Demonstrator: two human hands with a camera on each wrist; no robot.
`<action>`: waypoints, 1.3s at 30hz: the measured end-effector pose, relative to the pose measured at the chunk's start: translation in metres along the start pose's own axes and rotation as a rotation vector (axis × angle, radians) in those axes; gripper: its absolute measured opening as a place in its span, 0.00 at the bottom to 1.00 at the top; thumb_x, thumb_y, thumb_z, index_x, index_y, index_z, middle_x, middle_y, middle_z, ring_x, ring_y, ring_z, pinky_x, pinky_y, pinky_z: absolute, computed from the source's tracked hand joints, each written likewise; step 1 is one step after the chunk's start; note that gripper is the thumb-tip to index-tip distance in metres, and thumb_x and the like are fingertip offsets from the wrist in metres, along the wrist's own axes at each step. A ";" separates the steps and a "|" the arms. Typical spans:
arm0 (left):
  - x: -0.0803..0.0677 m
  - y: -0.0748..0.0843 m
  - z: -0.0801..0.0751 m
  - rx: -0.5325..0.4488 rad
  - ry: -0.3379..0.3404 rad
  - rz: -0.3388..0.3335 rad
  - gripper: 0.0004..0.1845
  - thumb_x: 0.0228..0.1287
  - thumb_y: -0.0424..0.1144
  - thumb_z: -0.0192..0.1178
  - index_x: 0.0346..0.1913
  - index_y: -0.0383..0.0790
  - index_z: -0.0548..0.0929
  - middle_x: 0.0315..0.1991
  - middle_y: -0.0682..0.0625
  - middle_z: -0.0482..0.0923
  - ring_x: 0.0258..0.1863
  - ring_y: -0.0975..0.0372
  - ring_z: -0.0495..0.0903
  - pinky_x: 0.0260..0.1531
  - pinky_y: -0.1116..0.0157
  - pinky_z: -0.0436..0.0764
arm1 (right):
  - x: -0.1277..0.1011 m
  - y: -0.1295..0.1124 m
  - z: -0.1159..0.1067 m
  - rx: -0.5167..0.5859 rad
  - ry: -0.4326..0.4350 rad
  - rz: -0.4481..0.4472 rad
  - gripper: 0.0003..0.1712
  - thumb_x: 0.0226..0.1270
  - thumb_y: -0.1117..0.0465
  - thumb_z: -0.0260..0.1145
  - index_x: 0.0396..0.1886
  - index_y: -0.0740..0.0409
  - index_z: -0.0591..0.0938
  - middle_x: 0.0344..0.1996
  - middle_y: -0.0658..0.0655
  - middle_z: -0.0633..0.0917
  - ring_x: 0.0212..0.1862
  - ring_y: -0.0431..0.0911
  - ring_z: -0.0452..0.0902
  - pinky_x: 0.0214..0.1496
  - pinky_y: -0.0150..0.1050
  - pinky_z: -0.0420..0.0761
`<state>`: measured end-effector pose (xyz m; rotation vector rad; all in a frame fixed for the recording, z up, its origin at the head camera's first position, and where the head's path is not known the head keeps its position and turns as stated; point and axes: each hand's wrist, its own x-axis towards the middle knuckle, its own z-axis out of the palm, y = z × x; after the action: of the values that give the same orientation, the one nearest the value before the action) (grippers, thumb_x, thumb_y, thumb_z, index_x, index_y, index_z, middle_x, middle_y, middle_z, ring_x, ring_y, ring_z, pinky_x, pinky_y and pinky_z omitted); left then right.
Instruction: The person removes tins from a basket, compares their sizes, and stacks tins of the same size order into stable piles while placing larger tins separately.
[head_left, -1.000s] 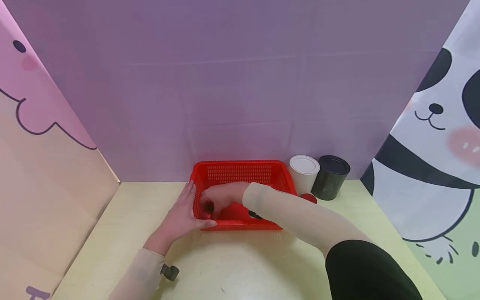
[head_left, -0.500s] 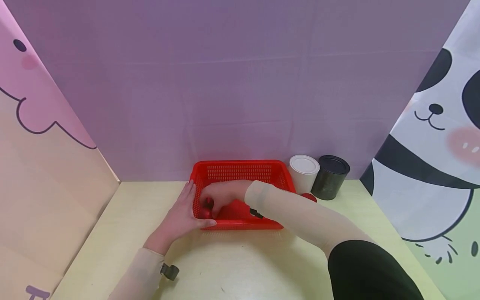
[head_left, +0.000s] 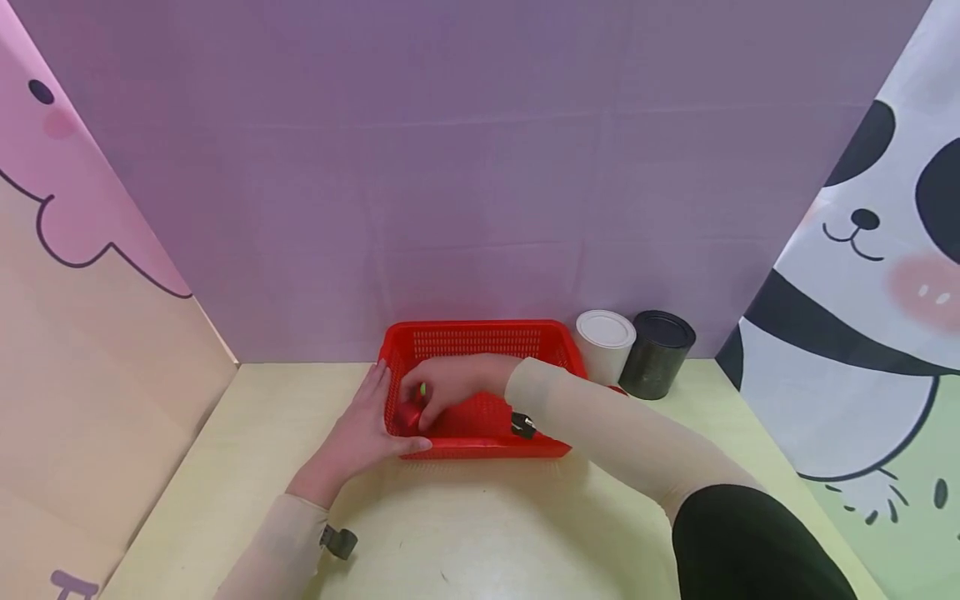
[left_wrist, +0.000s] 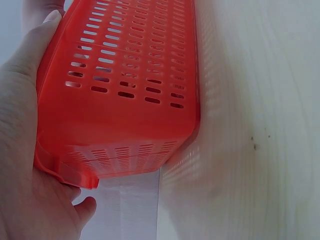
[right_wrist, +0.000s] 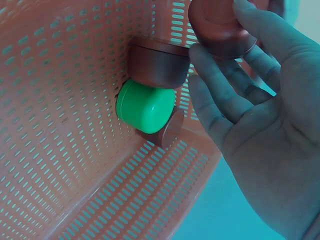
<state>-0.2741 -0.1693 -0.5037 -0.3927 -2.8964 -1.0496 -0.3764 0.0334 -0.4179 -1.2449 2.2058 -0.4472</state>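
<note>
The pale yellow surface (head_left: 247,467) is seen fenced in by purple and cartoon-printed backdrop cloths, and at its back edge the red perforated basket (head_left: 480,342) is set, flanked on the right by a white canister (head_left: 606,343) and a black canister (head_left: 658,353), the two standing just beside each other. The basket's left end is braced by the left hand (head_left: 358,435) — fingers laid straight along the outer wall, thumb hooked along the near rim, as is confirmed from the left wrist view, where the palm (left_wrist: 20,150) is pressed flat against the corner of the basket (left_wrist: 125,100). The right hand (head_left: 442,385) is reached inside the basket at its left end; in the right wrist view a red cap (right_wrist: 220,25) is pinched at the fingertips (right_wrist: 260,30), lifted clear of the basket's floor. Against the basket's inner wall (right_wrist: 55,100), two further pieces are seen stacked close — another red cap (right_wrist: 157,62) touching a small green cap (right_wrist: 145,107) just beneath it, with a thin reddish disc (right_wrist: 172,130) tucked in against the green one.
</note>
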 end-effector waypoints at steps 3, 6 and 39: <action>0.001 0.000 0.000 0.000 0.003 -0.001 0.78 0.49 0.64 0.86 0.92 0.39 0.45 0.92 0.43 0.40 0.90 0.44 0.41 0.66 0.39 0.83 | -0.009 -0.001 -0.003 0.024 0.031 0.015 0.26 0.62 0.56 0.87 0.58 0.43 0.87 0.51 0.41 0.87 0.55 0.45 0.84 0.53 0.31 0.88; 0.001 -0.001 0.001 -0.002 0.010 0.003 0.78 0.49 0.64 0.86 0.91 0.38 0.46 0.92 0.42 0.40 0.90 0.43 0.43 0.66 0.39 0.83 | -0.017 0.000 -0.004 0.050 0.059 0.021 0.25 0.63 0.56 0.87 0.57 0.43 0.86 0.51 0.41 0.87 0.55 0.45 0.84 0.54 0.32 0.88; -0.005 0.002 -0.005 -0.036 0.014 0.003 0.77 0.50 0.64 0.85 0.91 0.36 0.46 0.92 0.42 0.40 0.89 0.43 0.44 0.64 0.38 0.84 | -0.109 0.025 0.009 0.317 0.566 0.030 0.26 0.72 0.57 0.80 0.65 0.41 0.80 0.58 0.49 0.85 0.61 0.53 0.82 0.57 0.46 0.90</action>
<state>-0.2694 -0.1718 -0.4987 -0.3898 -2.8680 -1.1007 -0.3425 0.1401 -0.4050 -0.9922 2.4628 -1.2067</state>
